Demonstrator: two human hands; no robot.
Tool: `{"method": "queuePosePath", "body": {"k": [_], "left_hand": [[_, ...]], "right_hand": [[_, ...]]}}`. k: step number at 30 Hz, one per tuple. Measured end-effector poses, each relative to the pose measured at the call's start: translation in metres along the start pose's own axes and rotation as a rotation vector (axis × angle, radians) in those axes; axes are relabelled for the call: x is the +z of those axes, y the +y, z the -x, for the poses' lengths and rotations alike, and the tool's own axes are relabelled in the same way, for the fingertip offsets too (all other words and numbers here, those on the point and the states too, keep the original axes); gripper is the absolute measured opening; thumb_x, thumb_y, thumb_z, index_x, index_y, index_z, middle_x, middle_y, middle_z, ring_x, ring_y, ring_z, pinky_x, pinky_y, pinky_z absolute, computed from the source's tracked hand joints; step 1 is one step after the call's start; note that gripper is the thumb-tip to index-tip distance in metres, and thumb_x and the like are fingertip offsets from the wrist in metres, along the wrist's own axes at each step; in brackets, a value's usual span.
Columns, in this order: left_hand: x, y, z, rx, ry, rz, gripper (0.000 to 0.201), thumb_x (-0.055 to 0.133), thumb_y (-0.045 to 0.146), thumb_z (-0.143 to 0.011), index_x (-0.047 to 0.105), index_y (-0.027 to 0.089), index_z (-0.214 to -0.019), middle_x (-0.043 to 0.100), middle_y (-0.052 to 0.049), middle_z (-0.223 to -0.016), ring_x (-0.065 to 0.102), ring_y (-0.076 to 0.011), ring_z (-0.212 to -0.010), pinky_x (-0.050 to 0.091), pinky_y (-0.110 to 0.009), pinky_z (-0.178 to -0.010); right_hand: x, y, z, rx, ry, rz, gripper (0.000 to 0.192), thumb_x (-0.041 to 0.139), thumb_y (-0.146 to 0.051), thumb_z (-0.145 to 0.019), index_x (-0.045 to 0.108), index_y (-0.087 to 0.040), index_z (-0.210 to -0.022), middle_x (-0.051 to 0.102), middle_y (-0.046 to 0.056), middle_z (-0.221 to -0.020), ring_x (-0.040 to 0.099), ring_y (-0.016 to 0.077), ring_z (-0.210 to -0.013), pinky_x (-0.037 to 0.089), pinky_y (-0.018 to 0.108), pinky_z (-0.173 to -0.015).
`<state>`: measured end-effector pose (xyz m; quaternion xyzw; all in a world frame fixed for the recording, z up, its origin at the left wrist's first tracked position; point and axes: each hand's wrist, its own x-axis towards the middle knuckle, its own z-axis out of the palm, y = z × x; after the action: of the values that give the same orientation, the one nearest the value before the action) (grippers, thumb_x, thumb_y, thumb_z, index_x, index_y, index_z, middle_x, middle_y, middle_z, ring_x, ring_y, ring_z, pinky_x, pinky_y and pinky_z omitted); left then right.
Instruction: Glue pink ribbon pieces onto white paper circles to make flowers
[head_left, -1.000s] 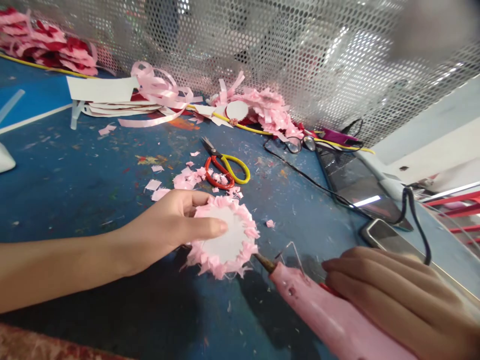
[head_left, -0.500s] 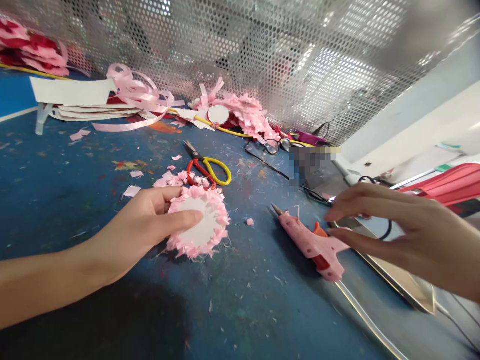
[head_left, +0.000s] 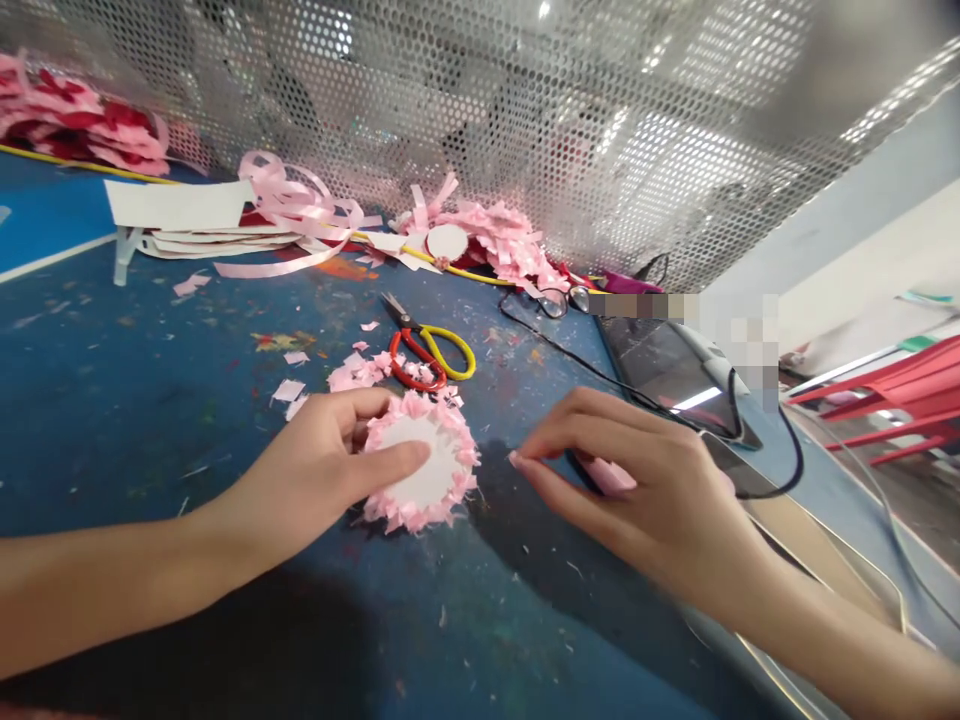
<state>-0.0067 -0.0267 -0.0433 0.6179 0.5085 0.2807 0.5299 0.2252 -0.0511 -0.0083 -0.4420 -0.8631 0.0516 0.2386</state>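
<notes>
Between its thumb and fingers, my left hand (head_left: 322,470) holds a round white disc (head_left: 442,470) edged all round with pink ribbon bits. The thumb lies on the white face. My right hand (head_left: 637,480) pinches a tiny pink ribbon piece (head_left: 514,458) at its fingertips, just right of the disc. A pink glue gun (head_left: 613,477) lies mostly hidden behind that hand. Scissors (head_left: 431,355) with one red and one yellow handle rest beyond the disc. A small heap of pink ribbon scraps (head_left: 356,371) sits next to them.
Along the back lie white strips (head_left: 180,205), loose pink ribbon (head_left: 300,200), a pink ribbon pile (head_left: 495,235) and glasses (head_left: 555,303) by a perforated metal screen (head_left: 465,100). On the right are a dark tablet-like device (head_left: 675,370), a black cable (head_left: 795,450) and a red chair (head_left: 892,380).
My right hand has moved left from beside the glue gun and pinched the pink piece that lay on the table. My left hand still holds the disc; the view has shifted slightly.
</notes>
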Motion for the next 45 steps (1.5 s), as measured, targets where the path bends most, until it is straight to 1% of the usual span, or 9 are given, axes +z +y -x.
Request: {"method": "queuePosePath", "body": {"k": [17, 21, 25, 29, 31, 33, 36, 40, 45], "left_hand": [[0.003, 0.002, 0.002, 0.029, -0.054, 0.069, 0.019, 0.065, 0.035, -0.070, 0.059, 0.018, -0.074, 0.055, 0.004, -0.066, 0.048, -0.0114, -0.060, 0.036, -0.020, -0.053], [0.003, 0.004, 0.003, -0.001, -0.100, 0.128, 0.020, 0.065, 0.036, -0.070, 0.056, 0.019, -0.072, 0.053, 0.004, -0.065, 0.047, -0.0112, -0.059, 0.036, -0.021, -0.053], [0.003, 0.005, 0.004, 0.017, -0.115, 0.136, 0.020, 0.065, 0.033, -0.070, 0.052, 0.018, -0.065, 0.046, 0.006, -0.058, 0.041, -0.0090, -0.053, 0.032, -0.020, -0.049], [0.001, 0.006, 0.004, 0.072, -0.137, 0.141, 0.017, 0.067, 0.030, -0.070, 0.056, 0.018, -0.067, 0.051, 0.006, -0.060, 0.043, -0.0083, -0.054, 0.034, -0.018, -0.049], [0.000, 0.005, 0.003, 0.091, -0.146, 0.157, 0.017, 0.068, 0.030, -0.069, 0.057, 0.017, -0.068, 0.052, 0.006, -0.059, 0.043, -0.0079, -0.053, 0.034, -0.018, -0.049], [0.000, 0.003, 0.002, 0.106, -0.154, 0.177, 0.017, 0.069, 0.029, -0.068, 0.058, 0.017, -0.068, 0.052, 0.006, -0.059, 0.043, -0.0075, -0.053, 0.034, -0.017, -0.048], [0.000, 0.000, 0.001, 0.108, -0.177, 0.192, 0.017, 0.069, 0.029, -0.068, 0.061, 0.016, -0.071, 0.052, 0.005, -0.061, 0.044, -0.0079, -0.054, 0.035, -0.017, -0.050], [0.001, -0.002, 0.000, 0.117, -0.183, 0.203, 0.016, 0.070, 0.026, -0.066, 0.060, 0.015, -0.072, 0.048, 0.006, -0.059, 0.041, -0.0076, -0.054, 0.034, -0.017, -0.048], [0.002, -0.003, -0.002, 0.135, -0.174, 0.224, 0.018, 0.070, 0.023, -0.064, 0.054, 0.016, -0.064, 0.043, 0.007, -0.054, 0.036, -0.0060, -0.050, 0.029, -0.015, -0.045]], "right_hand": [[0.022, -0.026, -0.004, -0.105, 0.087, 0.081, 0.015, 0.054, -0.013, -0.084, 0.063, -0.018, -0.074, 0.060, 0.003, -0.070, 0.054, 0.0148, -0.065, 0.046, 0.029, -0.056], [0.013, -0.025, -0.004, -0.074, 0.114, 0.031, 0.008, 0.058, -0.018, -0.081, 0.059, -0.020, -0.089, 0.061, 0.005, -0.088, 0.058, 0.0187, -0.084, 0.052, 0.033, -0.073], [-0.004, -0.014, -0.010, -0.126, -0.064, -0.113, 0.078, 0.063, -0.040, -0.077, 0.025, -0.016, -0.140, 0.032, 0.015, -0.146, 0.035, 0.0289, -0.134, 0.035, 0.046, -0.109], [-0.007, -0.003, -0.020, -0.112, -0.409, -0.144, 0.119, 0.075, -0.040, -0.069, -0.012, -0.023, -0.148, 0.023, 0.017, -0.152, 0.059, 0.0202, -0.107, 0.052, 0.033, -0.088], [-0.004, -0.001, -0.025, -0.074, -0.481, -0.159, 0.113, 0.072, -0.025, -0.071, -0.010, -0.024, -0.148, 0.038, 0.015, -0.144, 0.062, 0.0125, -0.083, 0.052, 0.025, -0.072], [0.000, -0.002, -0.028, -0.063, -0.502, -0.159, 0.082, 0.063, -0.016, -0.078, 0.017, -0.020, -0.146, 0.057, 0.009, -0.122, 0.058, 0.0106, -0.073, 0.048, 0.022, -0.066], [0.003, -0.004, -0.032, -0.065, -0.490, -0.155, 0.014, 0.045, -0.021, -0.091, 0.059, -0.017, -0.091, 0.058, -0.001, -0.072, 0.045, 0.0096, -0.059, 0.035, 0.022, -0.055], [0.003, -0.005, -0.032, 0.114, -0.295, -0.335, 0.038, 0.035, -0.037, -0.098, 0.042, -0.019, -0.065, 0.041, -0.004, -0.059, 0.033, 0.0093, -0.054, 0.028, 0.025, -0.053], [0.002, -0.010, -0.033, 0.160, -0.072, -1.140, 0.044, 0.037, -0.040, -0.097, 0.036, -0.020, -0.058, 0.053, 0.001, -0.085, 0.053, 0.0143, -0.090, 0.043, 0.031, -0.084]]}}
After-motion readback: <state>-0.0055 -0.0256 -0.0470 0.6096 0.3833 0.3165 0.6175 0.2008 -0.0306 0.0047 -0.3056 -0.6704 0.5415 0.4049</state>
